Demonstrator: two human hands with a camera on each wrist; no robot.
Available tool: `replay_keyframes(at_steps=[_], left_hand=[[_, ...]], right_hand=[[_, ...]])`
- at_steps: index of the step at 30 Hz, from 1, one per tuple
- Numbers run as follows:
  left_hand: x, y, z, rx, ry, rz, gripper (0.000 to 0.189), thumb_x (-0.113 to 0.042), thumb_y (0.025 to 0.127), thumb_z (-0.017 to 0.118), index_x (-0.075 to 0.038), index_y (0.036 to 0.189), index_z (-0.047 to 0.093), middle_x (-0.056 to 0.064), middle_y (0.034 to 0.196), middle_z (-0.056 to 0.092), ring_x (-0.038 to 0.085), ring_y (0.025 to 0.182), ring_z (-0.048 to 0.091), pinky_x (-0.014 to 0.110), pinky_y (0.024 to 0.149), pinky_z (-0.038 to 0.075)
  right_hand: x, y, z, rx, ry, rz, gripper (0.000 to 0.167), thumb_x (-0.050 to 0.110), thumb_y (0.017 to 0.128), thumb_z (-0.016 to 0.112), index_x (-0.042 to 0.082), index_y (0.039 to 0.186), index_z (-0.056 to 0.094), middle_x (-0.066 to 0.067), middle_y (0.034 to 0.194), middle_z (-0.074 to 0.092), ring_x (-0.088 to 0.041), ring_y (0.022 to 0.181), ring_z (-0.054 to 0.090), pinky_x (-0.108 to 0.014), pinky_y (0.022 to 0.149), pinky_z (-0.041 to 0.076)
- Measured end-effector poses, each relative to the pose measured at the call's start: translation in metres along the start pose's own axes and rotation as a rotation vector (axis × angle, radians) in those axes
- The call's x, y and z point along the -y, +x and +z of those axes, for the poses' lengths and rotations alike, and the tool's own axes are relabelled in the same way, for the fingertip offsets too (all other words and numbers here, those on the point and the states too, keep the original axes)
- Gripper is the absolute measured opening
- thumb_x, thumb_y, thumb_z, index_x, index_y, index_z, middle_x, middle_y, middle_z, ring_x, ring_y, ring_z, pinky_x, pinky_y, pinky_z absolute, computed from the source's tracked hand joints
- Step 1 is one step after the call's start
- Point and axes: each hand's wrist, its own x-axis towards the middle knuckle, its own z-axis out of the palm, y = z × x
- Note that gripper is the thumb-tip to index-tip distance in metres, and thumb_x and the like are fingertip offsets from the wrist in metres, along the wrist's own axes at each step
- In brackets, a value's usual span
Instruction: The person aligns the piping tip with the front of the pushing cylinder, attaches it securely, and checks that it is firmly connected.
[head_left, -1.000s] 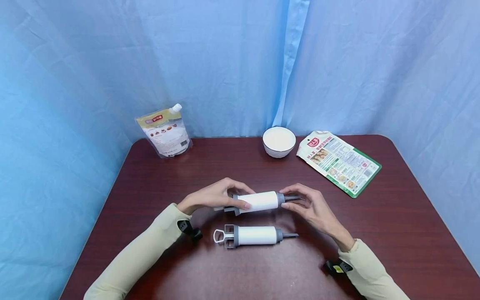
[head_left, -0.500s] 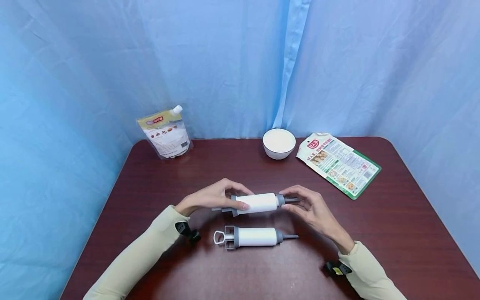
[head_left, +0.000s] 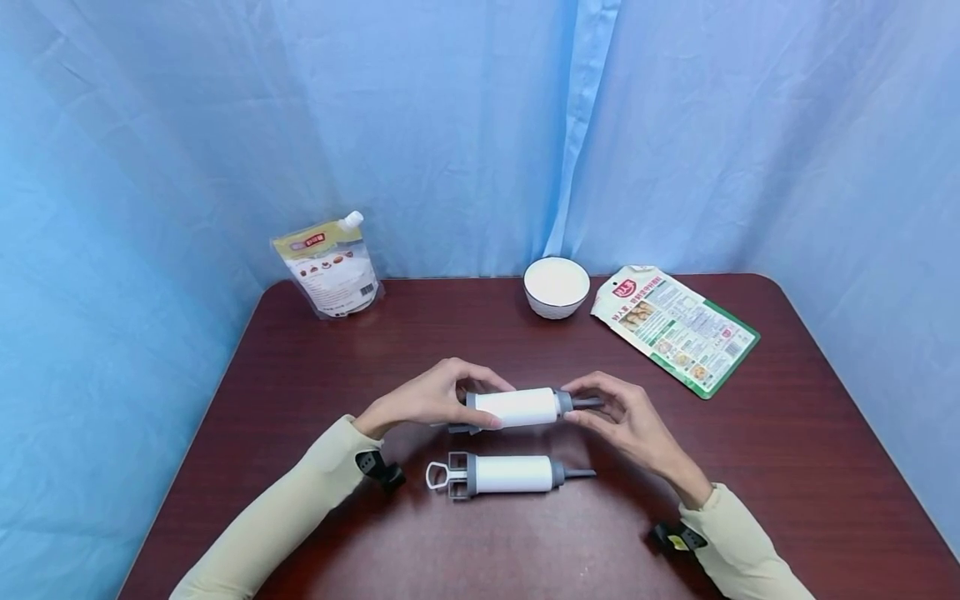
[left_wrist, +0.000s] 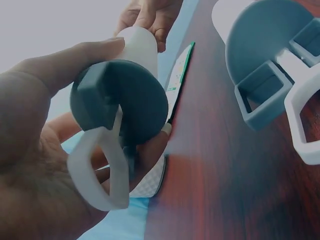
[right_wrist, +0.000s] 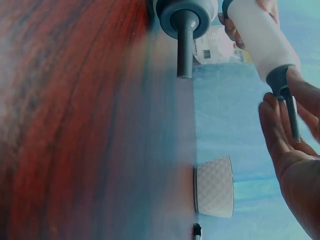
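Note:
My left hand (head_left: pixel 431 396) grips the white barrel of an icing syringe (head_left: pixel 521 407) at its handle end, thumb on the near side. At the other end, my right hand (head_left: pixel 626 417) pinches the grey nozzle cap (right_wrist: pixel 280 76) between thumb and fingers. The thin grey nozzle points right, under my right palm. In the left wrist view, a white plunger ring (left_wrist: pixel 100 170) sticks out past the grey end flange (left_wrist: pixel 145 95). A second, similar syringe (head_left: pixel 513 474) lies on the table just in front of the held one, its ring handle to the left.
A spouted pouch (head_left: pixel 337 275) with a white cap stands at the back left of the dark red table (head_left: pixel 360 342). Near the back edge is a white bowl (head_left: pixel 555 307). A flat green-and-white packet (head_left: pixel 678 329) lies at the back right, before blue curtains (head_left: pixel 420 142).
The held syringe has rolled a little in my left hand, and its handle end sits slightly differently. My right hand keeps its pinch on the nozzle cap. The second syringe stays put.

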Motion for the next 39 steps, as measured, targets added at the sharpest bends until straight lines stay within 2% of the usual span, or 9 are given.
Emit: replay_keyframes(at_steps=[6, 9, 16, 19, 25, 31, 39], left_hand=[[0.001, 0.0, 0.0, 0.025, -0.073, -0.01, 0.038, -0.03, 0.09, 0.083, -0.03, 0.127, 0.074, -0.01, 0.118, 0.076, 0.017, 0.089, 0.065, 0.026, 0.07, 0.054], [0.002, 0.001, 0.0, 0.028, -0.079, -0.012, 0.038, -0.031, 0.091, 0.082, -0.03, 0.128, 0.073, -0.01, 0.119, 0.076, 0.014, 0.086, 0.065, 0.025, 0.07, 0.054], [0.002, 0.001, 0.0, 0.018, -0.077, -0.01, 0.037, -0.032, 0.091, 0.083, -0.031, 0.126, 0.074, -0.009, 0.119, 0.076, 0.012, 0.08, 0.062, 0.025, 0.067, 0.052], [0.0, 0.0, 0.0, 0.008, -0.06, -0.001, 0.037, -0.034, 0.09, 0.083, -0.033, 0.126, 0.074, -0.011, 0.118, 0.076, 0.014, 0.084, 0.063, 0.026, 0.07, 0.052], [-0.001, 0.001, 0.001, -0.025, 0.001, 0.009, 0.04, -0.034, 0.087, 0.086, -0.033, 0.125, 0.074, -0.016, 0.116, 0.076, 0.013, 0.093, 0.064, 0.036, 0.082, 0.055], [-0.002, 0.002, 0.005, -0.056, 0.022, 0.03, 0.043, -0.033, 0.085, 0.088, -0.032, 0.126, 0.074, -0.016, 0.118, 0.075, 0.008, 0.097, 0.066, 0.027, 0.087, 0.053], [-0.005, 0.002, 0.011, -0.123, 0.111, 0.07, 0.044, -0.032, 0.083, 0.09, -0.028, 0.124, 0.076, -0.012, 0.114, 0.076, 0.004, 0.096, 0.065, 0.024, 0.086, 0.053]], right_hand=[[0.002, 0.001, -0.002, -0.015, 0.041, -0.029, 0.038, 0.005, 0.088, 0.081, 0.017, 0.123, 0.071, -0.003, 0.121, 0.069, -0.015, 0.111, 0.069, -0.032, 0.093, 0.06], [0.002, 0.001, -0.004, -0.008, 0.056, -0.027, 0.038, 0.003, 0.088, 0.082, 0.016, 0.123, 0.071, -0.004, 0.121, 0.069, -0.016, 0.11, 0.069, -0.034, 0.094, 0.06], [0.002, 0.003, -0.004, 0.005, 0.019, -0.01, 0.036, 0.008, 0.089, 0.082, 0.018, 0.122, 0.072, -0.001, 0.119, 0.071, -0.013, 0.108, 0.069, -0.028, 0.092, 0.06], [0.002, 0.003, -0.004, 0.007, 0.023, -0.004, 0.036, 0.009, 0.089, 0.082, 0.017, 0.122, 0.072, -0.003, 0.119, 0.071, -0.013, 0.108, 0.069, -0.028, 0.093, 0.06], [0.001, 0.002, -0.004, -0.001, 0.013, 0.043, 0.033, 0.012, 0.091, 0.081, 0.016, 0.122, 0.072, -0.005, 0.118, 0.072, -0.012, 0.105, 0.071, -0.026, 0.092, 0.06], [0.001, 0.001, -0.004, -0.01, -0.025, 0.099, 0.025, 0.017, 0.096, 0.077, 0.018, 0.12, 0.072, -0.003, 0.116, 0.073, -0.011, 0.099, 0.071, -0.025, 0.086, 0.06], [0.001, 0.002, -0.003, -0.03, -0.036, 0.144, 0.02, 0.021, 0.095, 0.078, 0.016, 0.114, 0.073, -0.005, 0.11, 0.074, -0.011, 0.092, 0.073, -0.025, 0.081, 0.061]])
